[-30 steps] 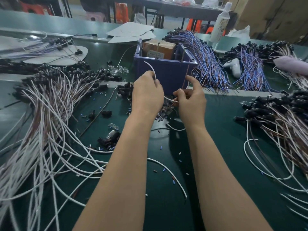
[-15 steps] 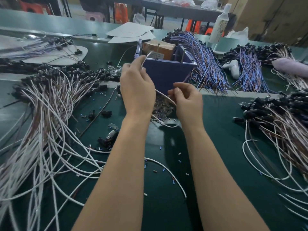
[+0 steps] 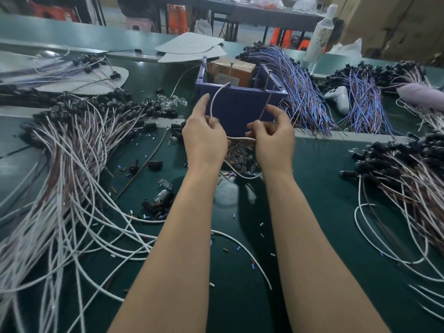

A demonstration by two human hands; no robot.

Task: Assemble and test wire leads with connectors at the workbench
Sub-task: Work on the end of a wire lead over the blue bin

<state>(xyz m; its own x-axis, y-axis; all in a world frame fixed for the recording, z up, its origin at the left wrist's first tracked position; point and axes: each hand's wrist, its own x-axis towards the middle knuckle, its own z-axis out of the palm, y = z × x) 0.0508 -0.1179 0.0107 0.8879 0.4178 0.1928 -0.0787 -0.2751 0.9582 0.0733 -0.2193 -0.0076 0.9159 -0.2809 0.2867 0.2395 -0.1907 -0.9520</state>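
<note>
While the left hand pinches the white lead and the right hand pinches the brown lead just before the blue box, each tip probably needs steady, separate guiding onto its upright pins.

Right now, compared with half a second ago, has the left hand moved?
Yes. The left hand, pinching the white wire, has dropped slightly: its forefinger tip reached the blue box's rim before; now it sits below that rim.

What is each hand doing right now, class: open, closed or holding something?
Left hand: pinches the white wire.
Right hand: pinches the thin brown wire.
</note>
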